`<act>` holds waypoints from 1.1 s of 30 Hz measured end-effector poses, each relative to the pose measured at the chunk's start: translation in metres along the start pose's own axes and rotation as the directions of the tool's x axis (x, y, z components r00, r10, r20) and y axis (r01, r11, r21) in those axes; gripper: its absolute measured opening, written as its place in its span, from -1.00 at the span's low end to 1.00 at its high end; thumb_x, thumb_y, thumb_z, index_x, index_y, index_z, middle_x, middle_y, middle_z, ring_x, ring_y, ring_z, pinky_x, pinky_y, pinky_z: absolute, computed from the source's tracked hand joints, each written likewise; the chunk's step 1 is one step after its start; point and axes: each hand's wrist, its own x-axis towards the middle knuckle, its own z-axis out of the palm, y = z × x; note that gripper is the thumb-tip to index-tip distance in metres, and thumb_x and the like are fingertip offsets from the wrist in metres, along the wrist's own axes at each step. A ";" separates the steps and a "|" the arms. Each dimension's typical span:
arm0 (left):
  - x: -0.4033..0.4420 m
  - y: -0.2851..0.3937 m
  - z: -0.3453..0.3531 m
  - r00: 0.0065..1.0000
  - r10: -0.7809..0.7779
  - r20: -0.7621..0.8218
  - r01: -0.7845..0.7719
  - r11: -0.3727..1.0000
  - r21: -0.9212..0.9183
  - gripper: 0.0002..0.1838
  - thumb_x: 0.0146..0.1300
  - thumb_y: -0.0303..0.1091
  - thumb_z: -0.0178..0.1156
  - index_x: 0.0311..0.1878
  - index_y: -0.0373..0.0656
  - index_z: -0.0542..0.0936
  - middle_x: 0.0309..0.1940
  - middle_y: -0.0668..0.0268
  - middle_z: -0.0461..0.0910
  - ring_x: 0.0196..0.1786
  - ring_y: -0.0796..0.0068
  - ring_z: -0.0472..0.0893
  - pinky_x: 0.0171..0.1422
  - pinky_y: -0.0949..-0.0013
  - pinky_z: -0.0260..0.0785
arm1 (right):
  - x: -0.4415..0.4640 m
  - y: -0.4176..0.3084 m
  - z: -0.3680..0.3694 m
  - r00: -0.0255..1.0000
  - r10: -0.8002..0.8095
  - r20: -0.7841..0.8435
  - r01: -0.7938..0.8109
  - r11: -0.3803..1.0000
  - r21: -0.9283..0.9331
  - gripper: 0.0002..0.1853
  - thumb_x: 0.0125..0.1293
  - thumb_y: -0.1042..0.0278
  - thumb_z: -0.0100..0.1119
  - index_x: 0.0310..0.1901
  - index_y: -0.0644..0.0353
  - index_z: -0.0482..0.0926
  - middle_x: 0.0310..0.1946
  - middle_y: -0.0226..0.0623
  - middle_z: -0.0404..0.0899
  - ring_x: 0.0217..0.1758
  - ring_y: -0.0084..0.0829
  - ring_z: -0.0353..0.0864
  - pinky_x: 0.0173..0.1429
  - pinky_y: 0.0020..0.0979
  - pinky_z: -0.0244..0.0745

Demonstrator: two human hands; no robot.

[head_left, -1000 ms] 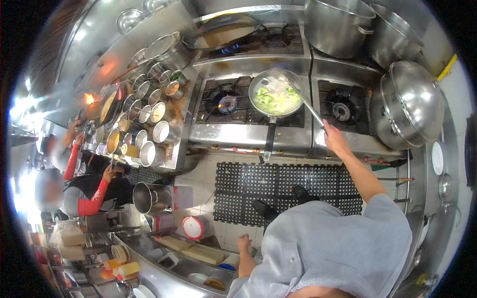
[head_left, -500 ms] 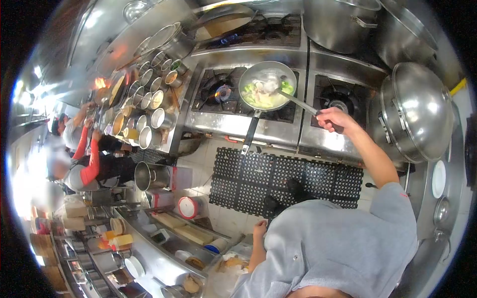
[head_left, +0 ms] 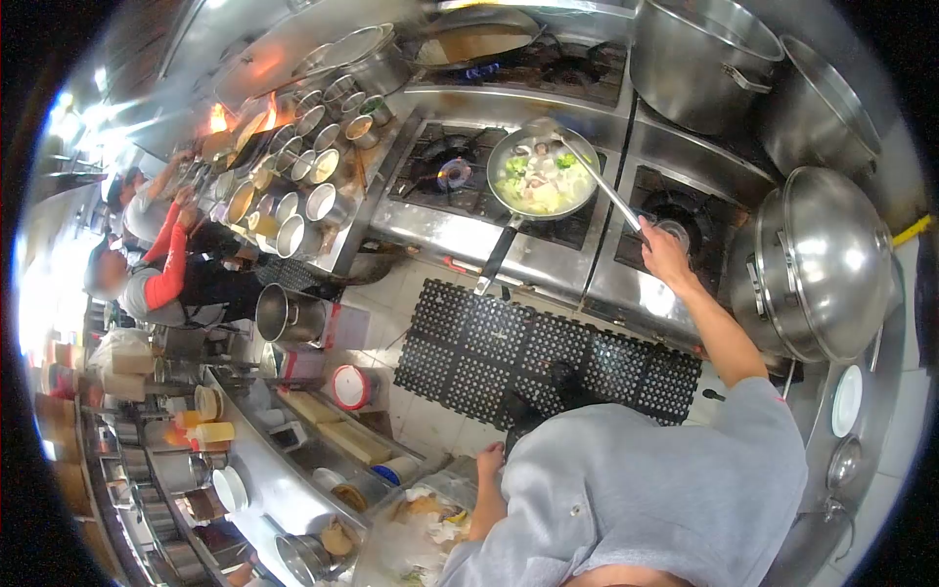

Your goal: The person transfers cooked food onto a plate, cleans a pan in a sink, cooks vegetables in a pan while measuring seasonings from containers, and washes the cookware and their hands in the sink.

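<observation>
A frying pan (head_left: 504, 199) rests on the middle burner, its long handle (head_left: 499, 254) pointing toward me. In it lie pale pieces with green broccoli (head_left: 566, 160) and some liquid. My right hand (head_left: 666, 252) is closed around the end of a long-handled metal ladle (head_left: 612, 192). The ladle's head is at the pan's far side, and its bowl is hard to make out. My left hand (head_left: 491, 458) hangs low by my body with its fingers curled, apart from the pan; nothing shows in it.
Large stockpots (head_left: 699, 68) stand at the back right, with a big domed steel lid (head_left: 836, 264) at right. Small metal containers (head_left: 323, 166) crowd the counter on the left. Two co-workers (head_left: 161, 279) stand at far left near flames. A black rubber mat (head_left: 469, 342) covers the floor.
The ladle has moved from the pan's middle to its far side, its handle now steeper. My right hand sits slightly lower and nearer the pan. The whole view has shifted and turned a little.
</observation>
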 end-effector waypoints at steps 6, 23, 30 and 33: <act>-0.013 0.009 -0.006 0.999 0.004 -0.045 -0.009 0.995 -0.095 -0.71 0.25 -0.24 0.16 -0.08 -0.20 0.68 -0.40 0.24 0.67 -0.42 0.45 0.66 -0.44 0.39 0.45 | 0.016 -0.018 0.027 0.942 0.133 0.307 -0.283 0.809 0.516 -0.66 0.28 0.41 0.12 0.07 0.30 0.44 -0.58 -0.18 0.48 -0.53 -0.25 0.54 -0.42 -0.25 0.45; -0.046 0.020 0.001 0.996 0.049 -0.080 -0.033 0.983 0.182 -0.74 0.18 -0.28 0.23 -0.15 -0.24 0.70 -0.40 0.27 0.68 -0.40 0.51 0.60 -0.31 0.37 0.45 | -0.021 -0.024 -0.101 0.982 -0.107 0.158 0.072 0.974 0.216 -0.45 0.06 0.49 0.16 0.18 0.22 0.48 -0.41 0.00 0.64 -0.42 -0.28 0.64 -0.29 -0.29 0.51; -0.017 0.025 -0.001 0.998 -0.060 0.012 0.059 0.997 0.052 -0.69 0.23 -0.24 0.17 -0.07 -0.21 0.67 -0.25 0.23 0.70 -0.25 0.46 0.65 -0.21 0.43 0.48 | -0.040 -0.048 -0.131 0.875 0.104 0.472 -0.306 0.875 0.375 -0.32 0.00 0.55 0.16 0.28 0.10 0.41 -0.36 -0.09 0.63 -0.44 -0.46 0.57 -0.24 -0.43 0.47; -0.003 0.019 0.000 0.999 -0.012 0.035 0.011 1.000 0.024 -0.70 0.25 -0.23 0.18 -0.04 -0.20 0.64 -0.26 0.26 0.67 -0.29 0.42 0.64 -0.26 0.42 0.49 | -0.036 -0.044 -0.108 0.896 0.010 0.444 -0.192 0.910 0.368 -0.34 0.02 0.57 0.14 0.27 0.12 0.43 -0.37 -0.07 0.63 -0.44 -0.37 0.60 -0.25 -0.39 0.47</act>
